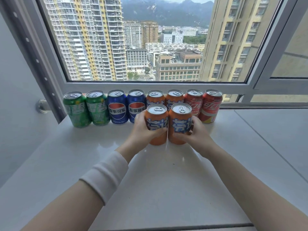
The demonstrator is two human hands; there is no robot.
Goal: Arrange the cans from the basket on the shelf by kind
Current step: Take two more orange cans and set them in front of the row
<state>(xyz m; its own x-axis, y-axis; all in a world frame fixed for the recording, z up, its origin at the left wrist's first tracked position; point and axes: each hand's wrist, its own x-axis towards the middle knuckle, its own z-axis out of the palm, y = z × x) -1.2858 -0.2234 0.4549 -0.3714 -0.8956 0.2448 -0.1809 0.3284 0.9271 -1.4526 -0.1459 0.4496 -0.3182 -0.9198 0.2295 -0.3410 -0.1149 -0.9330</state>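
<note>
— Your shelf point(166, 180) under the window point(150, 39) looks nearly sorted. A back row point(135, 105) of eight upright cans stands along the glass, grouped by kind.

— Agreed. From left to right you have a green pair point(75, 110), a blue pair point(117, 108), an orange pair point(175, 98) and a red pair point(210, 107). Each can touches its neighbour or stands just beside it.

— What's left, I'd say, is what you carry: two more orange cans, upright and side by side, just in front of the orange pair.

— Your left hand point(141, 130) wraps the left orange can point(155, 120) and your right hand point(198, 134) wraps the right orange can point(180, 122), fingers curled round each. I can't tell whether their bases rest on the shelf.

— So you seem to be opening a second row, matched to kind. Once you set them down and let go, that step is done.

— The basket isn't in view, so neither of us can say whether more cans wait for you.
</note>
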